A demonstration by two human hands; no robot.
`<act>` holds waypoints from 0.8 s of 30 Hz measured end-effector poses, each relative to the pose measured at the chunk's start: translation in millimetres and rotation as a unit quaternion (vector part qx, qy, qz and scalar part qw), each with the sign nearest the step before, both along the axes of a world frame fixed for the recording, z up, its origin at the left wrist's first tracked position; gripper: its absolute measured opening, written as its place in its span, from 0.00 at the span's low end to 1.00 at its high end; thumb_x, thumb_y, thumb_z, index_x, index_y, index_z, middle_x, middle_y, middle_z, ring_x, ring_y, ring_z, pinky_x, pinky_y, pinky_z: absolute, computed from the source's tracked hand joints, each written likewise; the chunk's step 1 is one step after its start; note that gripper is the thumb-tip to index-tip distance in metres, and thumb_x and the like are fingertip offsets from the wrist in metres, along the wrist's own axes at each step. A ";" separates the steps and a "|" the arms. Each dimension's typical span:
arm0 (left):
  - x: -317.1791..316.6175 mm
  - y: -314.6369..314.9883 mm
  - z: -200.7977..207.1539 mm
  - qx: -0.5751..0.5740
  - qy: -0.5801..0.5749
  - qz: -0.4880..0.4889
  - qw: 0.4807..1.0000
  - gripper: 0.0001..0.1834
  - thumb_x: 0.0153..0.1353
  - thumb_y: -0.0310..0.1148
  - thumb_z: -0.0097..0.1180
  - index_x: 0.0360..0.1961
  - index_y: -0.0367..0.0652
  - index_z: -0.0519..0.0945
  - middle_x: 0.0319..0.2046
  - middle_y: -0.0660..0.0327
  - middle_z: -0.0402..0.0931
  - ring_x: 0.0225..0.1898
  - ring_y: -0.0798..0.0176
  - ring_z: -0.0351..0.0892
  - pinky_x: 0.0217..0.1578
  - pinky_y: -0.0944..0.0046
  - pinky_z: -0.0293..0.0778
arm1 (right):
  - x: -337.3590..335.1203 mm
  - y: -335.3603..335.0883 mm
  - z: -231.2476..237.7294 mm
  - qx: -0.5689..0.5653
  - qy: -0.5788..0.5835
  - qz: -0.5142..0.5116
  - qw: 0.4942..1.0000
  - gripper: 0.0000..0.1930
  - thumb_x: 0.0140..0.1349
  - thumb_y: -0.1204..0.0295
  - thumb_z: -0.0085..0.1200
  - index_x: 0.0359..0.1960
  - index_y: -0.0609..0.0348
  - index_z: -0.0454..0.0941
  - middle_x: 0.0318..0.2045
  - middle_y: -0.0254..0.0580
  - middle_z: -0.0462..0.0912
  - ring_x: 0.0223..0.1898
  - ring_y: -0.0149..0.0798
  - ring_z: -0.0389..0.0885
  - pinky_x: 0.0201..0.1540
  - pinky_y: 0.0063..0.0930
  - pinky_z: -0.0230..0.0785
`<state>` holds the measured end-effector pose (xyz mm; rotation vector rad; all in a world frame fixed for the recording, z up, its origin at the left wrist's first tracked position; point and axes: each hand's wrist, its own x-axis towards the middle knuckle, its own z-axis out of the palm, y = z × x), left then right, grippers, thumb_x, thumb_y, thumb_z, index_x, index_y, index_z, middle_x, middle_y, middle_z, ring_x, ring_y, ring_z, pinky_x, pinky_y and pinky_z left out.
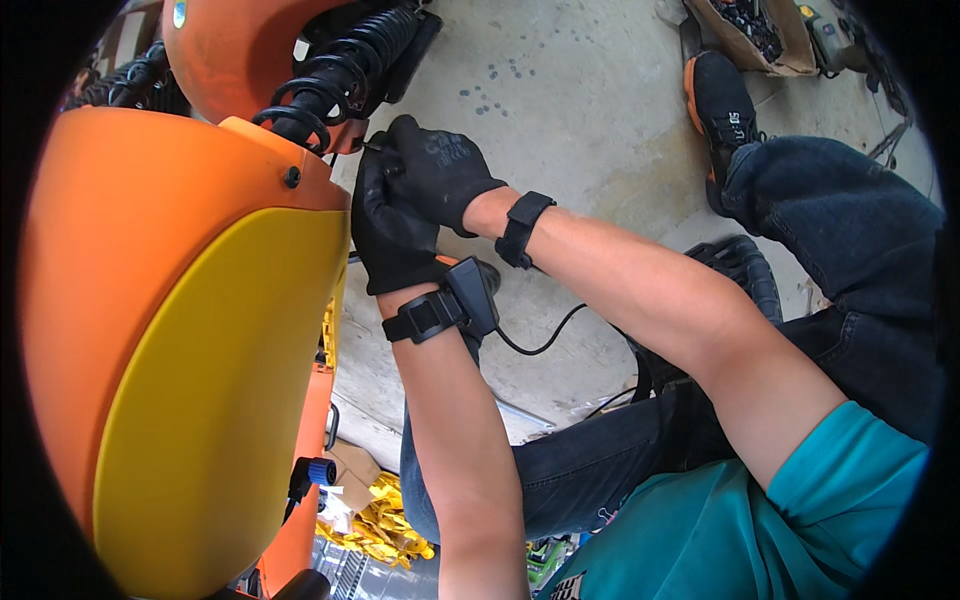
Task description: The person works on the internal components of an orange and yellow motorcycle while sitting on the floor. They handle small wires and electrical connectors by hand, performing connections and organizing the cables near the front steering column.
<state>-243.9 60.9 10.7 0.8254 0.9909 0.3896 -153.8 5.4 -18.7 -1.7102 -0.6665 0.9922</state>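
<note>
Both my hands wear black gloves and meet beside the edge of an orange and yellow body panel (190,300). My left hand (390,235) is closed, its fingers pointing up along the panel edge; what lies in them is hidden. Over its fingertips, my right hand (435,170) is closed in a pinch. A thin dark piece shows at the fingertips, too small to name. Just above and left of them is a black coil-spring shock absorber (335,85), near an orange fender (245,60). A dark bolt (292,177) sits in the panel's upper corner.
A cardboard box (790,60) of dark small parts stands on the concrete floor (580,120) at the upper right, near my shoe (722,110). Yellow parts (385,525) lie at the bottom. A blue-tipped connector (318,472) sticks out by the panel. A black cable (545,345) hangs from my left wrist device.
</note>
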 end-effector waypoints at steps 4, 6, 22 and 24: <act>1.0 3.6 -2.8 -0.050 -0.029 0.030 0.998 0.22 0.73 0.37 0.45 0.63 0.39 0.70 0.56 0.56 0.75 0.56 0.61 0.75 0.59 0.62 0.70 | -1.4 -0.7 -1.2 0.012 -0.013 -0.008 1.000 0.17 0.61 0.63 0.54 0.45 0.60 0.68 0.34 0.56 0.84 0.39 0.58 0.83 0.41 0.46 0.74; 0.7 4.8 -5.9 0.000 0.009 -0.004 1.000 0.22 0.73 0.37 0.44 0.64 0.39 0.70 0.57 0.56 0.74 0.56 0.60 0.74 0.59 0.61 0.70 | -1.9 -0.4 -2.3 0.016 -0.019 -0.011 1.000 0.16 0.60 0.64 0.54 0.45 0.60 0.68 0.33 0.56 0.84 0.38 0.59 0.83 0.40 0.46 0.74; 2.9 12.7 -15.3 0.113 0.108 -0.041 0.987 0.15 0.66 0.27 0.52 0.52 0.35 0.78 0.44 0.59 0.81 0.47 0.64 0.80 0.50 0.66 0.74 | -0.4 1.4 -4.9 -0.001 -0.012 -0.003 1.000 0.16 0.61 0.66 0.53 0.45 0.63 0.68 0.32 0.61 0.83 0.37 0.61 0.83 0.40 0.48 0.74; 2.1 13.7 -16.8 0.156 0.101 -0.070 0.980 0.13 0.66 0.27 0.51 0.50 0.36 0.79 0.43 0.59 0.81 0.45 0.63 0.80 0.49 0.65 0.74 | 0.4 1.8 -5.7 -0.003 0.002 -0.004 1.000 0.16 0.61 0.66 0.54 0.45 0.62 0.67 0.32 0.61 0.83 0.37 0.62 0.82 0.40 0.48 0.74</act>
